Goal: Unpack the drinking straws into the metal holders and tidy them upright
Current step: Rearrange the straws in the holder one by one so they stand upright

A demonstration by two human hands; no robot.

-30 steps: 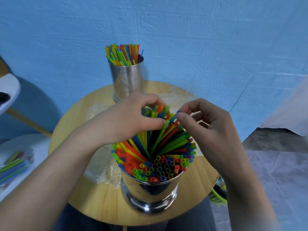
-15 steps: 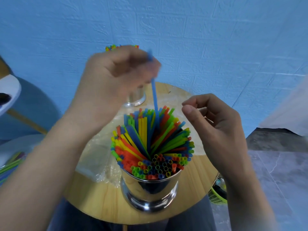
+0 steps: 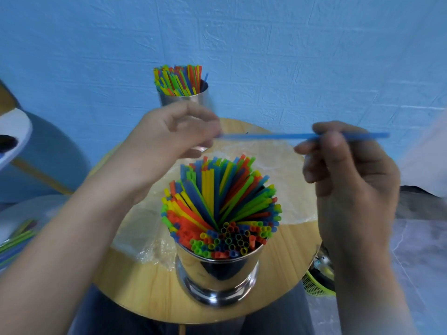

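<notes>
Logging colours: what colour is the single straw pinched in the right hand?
Blue; the straw shows best in the head view.

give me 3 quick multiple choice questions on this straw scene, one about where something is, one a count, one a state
1. Where is the single blue straw?
A) standing in a holder
B) dropped on the floor
C) in the air between the left hand and the right hand

2. How many metal holders stand on the table?
A) two
B) one
C) three

3. The straws in the near holder are:
A) still wrapped
B) standing in it, many leaning
C) all one colour

Answers:
1 C: each end meets a hand's fingers.
2 A: the near holder plus the far holder.
3 B: they fan outward from the cup.
</notes>
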